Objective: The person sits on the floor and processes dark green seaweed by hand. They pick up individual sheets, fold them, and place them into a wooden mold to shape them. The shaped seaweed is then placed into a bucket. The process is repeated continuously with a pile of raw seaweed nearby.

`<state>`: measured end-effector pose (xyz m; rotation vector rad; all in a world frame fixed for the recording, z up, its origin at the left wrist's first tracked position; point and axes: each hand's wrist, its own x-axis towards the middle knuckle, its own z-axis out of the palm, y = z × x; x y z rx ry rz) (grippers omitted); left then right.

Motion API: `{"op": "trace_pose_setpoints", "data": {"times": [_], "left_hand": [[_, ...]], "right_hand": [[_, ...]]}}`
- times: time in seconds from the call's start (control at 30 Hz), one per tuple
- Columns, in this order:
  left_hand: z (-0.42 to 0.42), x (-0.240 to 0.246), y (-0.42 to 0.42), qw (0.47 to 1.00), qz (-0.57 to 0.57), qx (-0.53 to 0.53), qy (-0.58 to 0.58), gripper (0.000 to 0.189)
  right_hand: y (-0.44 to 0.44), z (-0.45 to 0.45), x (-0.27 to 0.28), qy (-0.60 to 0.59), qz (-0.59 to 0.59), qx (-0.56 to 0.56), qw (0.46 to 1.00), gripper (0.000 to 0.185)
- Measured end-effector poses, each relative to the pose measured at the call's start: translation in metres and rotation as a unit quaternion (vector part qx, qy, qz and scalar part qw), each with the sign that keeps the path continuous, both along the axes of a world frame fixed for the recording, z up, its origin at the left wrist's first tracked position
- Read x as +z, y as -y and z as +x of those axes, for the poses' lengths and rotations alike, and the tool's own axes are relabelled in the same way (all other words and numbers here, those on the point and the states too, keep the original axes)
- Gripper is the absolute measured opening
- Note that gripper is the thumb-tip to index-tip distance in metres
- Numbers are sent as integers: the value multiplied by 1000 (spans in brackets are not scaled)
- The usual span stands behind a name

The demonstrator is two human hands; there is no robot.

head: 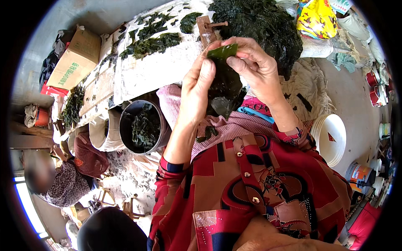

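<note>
My left hand and my right hand meet in front of my lap, thumbs on top. Between them they pinch a piece of dark green seaweed, probably kelp, its upper edge folded over the fingers. Below the hands, dark seaweed and a clear, shiny piece reach my lap; how much belongs to the held piece I cannot tell. Just beyond the fingers is a rusty brown post with a bolt through it. Behind it, a large heap of wet seaweed is piled up. Small seaweed scraps lie on my pink checked apron.
Several seaweed pieces lie on the white-covered table. A dark bucket of seaweed stands left, a white bucket right. A cardboard box bearing writing sits far left, near another person. A yellow bag is upper right.
</note>
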<state>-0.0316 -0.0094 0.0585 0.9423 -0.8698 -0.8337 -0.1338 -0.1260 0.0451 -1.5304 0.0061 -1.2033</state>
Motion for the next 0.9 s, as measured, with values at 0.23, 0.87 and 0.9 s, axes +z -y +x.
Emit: {"op": "trace_pose_setpoints", "data": {"times": [0.23, 0.87, 0.9], "left_hand": [[1, 8, 4, 969, 41, -46, -241, 44], [9, 105, 13, 951, -149, 172, 210, 11], [9, 108, 17, 938, -167, 178, 245, 13]], "right_hand": [[-3, -6, 6, -83, -137, -165, 973, 20], [-13, -26, 82, 30, 24, 46, 998, 16], [-23, -26, 93, 51, 73, 75, 993, 17]]}}
